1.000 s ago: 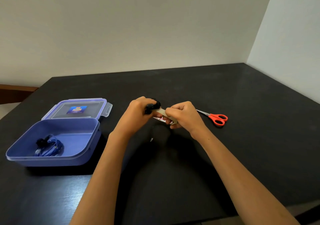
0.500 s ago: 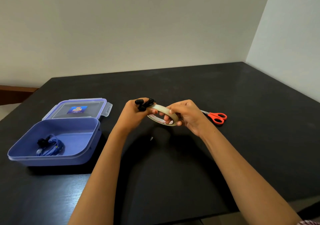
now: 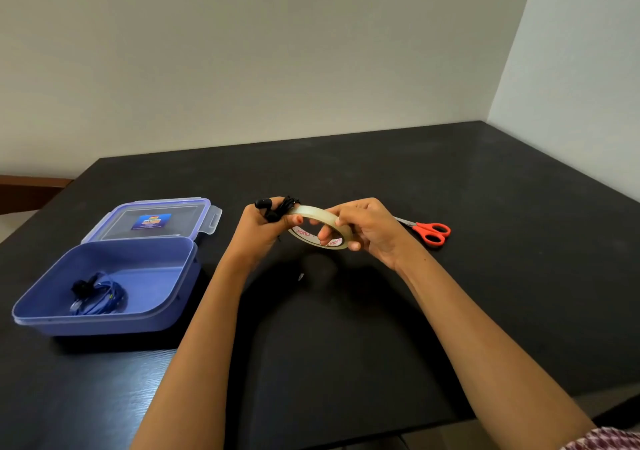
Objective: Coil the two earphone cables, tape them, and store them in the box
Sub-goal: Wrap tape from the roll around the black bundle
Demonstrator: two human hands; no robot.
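While both hands hover above the black counter (image 3: 450,179), the left hand (image 3: 258,233) is clenched around a bundle of black earphones (image 3: 275,209), whose buds and cable loops stick out above its knuckles. Just to its right, the right hand (image 3: 367,231) pinches a roll of clear tape (image 3: 320,226), thumb on the outer face and fingers through the ring; the roll's near-left edge touches the left thumb and the black bundle. Beyond the right hand, red-handled scissors (image 3: 427,231) lie flat on the counter. Well to the left of the left hand sits an open blue box (image 3: 104,323), its lid (image 3: 152,221) lying behind it, with coiled blue earphones (image 3: 98,295) resting inside on the box's floor.
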